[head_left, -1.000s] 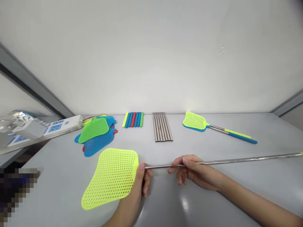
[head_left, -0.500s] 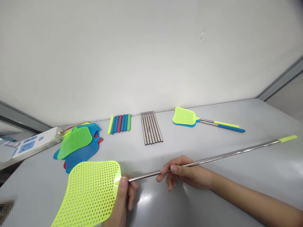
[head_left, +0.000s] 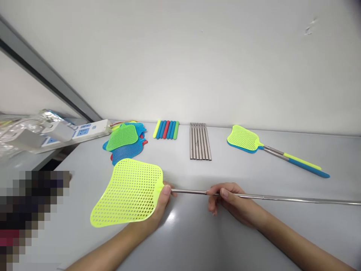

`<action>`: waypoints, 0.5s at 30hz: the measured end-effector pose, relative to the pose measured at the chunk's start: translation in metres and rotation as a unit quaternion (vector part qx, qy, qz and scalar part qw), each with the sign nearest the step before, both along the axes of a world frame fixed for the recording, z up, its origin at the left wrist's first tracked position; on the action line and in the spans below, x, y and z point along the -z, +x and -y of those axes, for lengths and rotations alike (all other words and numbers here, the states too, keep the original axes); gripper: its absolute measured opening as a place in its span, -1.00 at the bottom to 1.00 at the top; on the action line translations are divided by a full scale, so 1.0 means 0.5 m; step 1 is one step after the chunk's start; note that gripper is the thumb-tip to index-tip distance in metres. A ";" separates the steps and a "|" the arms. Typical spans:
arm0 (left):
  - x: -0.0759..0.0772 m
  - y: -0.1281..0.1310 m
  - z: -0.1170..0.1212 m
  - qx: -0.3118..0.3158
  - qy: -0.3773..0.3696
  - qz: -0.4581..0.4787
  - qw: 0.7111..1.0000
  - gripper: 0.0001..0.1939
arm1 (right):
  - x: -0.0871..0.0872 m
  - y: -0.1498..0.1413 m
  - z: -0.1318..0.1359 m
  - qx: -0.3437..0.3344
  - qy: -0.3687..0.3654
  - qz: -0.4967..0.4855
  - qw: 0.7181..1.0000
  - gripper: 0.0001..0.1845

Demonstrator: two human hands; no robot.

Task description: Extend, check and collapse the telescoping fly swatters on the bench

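A yellow fly swatter (head_left: 131,192) with a long extended metal rod lies across both my hands above the table. My left hand (head_left: 162,201) pinches it at the neck, where the perforated head joins the rod. Farther along, my right hand (head_left: 229,197) grips the rod between thumb and fingers. The rod runs out of view on the right, so its handle is hidden. Behind my hands lie several metal telescopic rods (head_left: 199,142) side by side, and several coloured handle grips (head_left: 166,130) in a row.
On the left, loose swatter heads (head_left: 124,137) in green, blue and red are piled near a white power strip (head_left: 90,130). Two assembled swatters (head_left: 245,139) rest at the back right, against the white wall (head_left: 197,67). A pixelated patch covers the lower left.
The view has turned left, so the things on the table sit farther right. The held swatter is more level, and its grip has left the picture. Both hands keep their hold.
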State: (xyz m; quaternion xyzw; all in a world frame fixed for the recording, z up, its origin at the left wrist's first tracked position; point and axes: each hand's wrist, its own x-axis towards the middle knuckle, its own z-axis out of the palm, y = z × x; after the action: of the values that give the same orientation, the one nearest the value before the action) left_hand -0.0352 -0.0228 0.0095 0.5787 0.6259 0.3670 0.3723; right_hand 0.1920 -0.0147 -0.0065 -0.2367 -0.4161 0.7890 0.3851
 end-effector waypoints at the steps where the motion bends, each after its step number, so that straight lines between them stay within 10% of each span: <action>1: -0.003 -0.003 0.000 0.020 0.002 -0.008 1.000 -0.61 | 0.001 0.001 0.001 0.001 0.002 0.004 1.000 -0.74; 15: 0.009 0.005 0.009 0.135 0.022 0.056 0.989 -0.63 | -0.002 0.011 0.013 -0.010 0.012 0.023 1.000 -0.69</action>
State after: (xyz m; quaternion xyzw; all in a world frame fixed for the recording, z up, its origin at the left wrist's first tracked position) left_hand -0.0326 -0.0271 0.0050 0.6448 0.5118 0.3589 0.4399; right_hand 0.1975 -0.0214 -0.0055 -0.2462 -0.4362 0.7822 0.3705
